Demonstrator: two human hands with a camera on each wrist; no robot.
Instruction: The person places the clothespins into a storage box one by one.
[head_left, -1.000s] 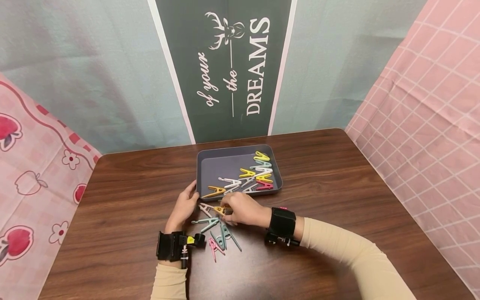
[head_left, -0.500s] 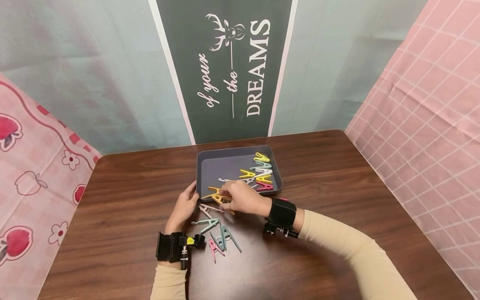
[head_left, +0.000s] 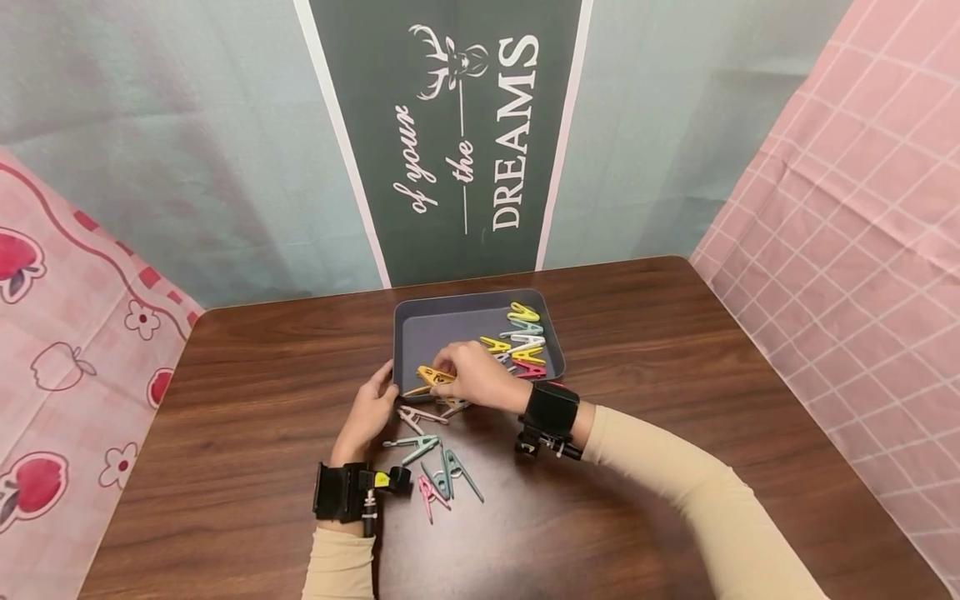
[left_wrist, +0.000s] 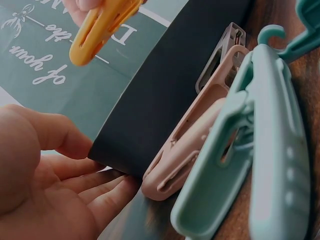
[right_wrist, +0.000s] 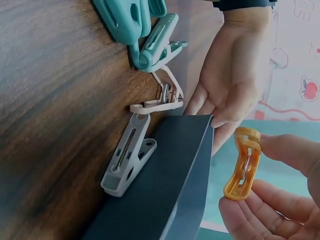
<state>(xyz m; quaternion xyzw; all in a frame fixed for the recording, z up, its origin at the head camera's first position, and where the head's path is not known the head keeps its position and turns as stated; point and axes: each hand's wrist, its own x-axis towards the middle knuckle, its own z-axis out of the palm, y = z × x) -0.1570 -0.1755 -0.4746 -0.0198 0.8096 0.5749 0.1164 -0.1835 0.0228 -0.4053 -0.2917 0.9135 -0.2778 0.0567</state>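
Observation:
My right hand [head_left: 483, 377] pinches an orange-yellow clothespin [right_wrist: 244, 165] between thumb and fingers, over the near left part of a grey tray [head_left: 442, 329]. At the tray's near left corner, my left hand [head_left: 369, 412] holds the edge, thumb against the near wall and fingers round the side. Several clothespins lie inside, mostly to the right, such as a white one [head_left: 527, 342] and a red one [head_left: 529, 368]; my right hand hides some. Outside the near wall lie a grey clothespin [right_wrist: 127, 155], a pale pink one [left_wrist: 192, 130] and a mint one [head_left: 412, 446].
Closer to me on the brown table [head_left: 615, 517] are teal clothespins [head_left: 459, 475] and a pink one [head_left: 430, 498]. A green and grey curtain [head_left: 630, 133] hangs behind the table, with pink cloths [head_left: 862, 208] at both sides.
My right hand has lifted the orange-yellow clothespin from the table, beside the pale pink one, and carried it forward over the tray's near wall. The left hand has stayed at the corner.

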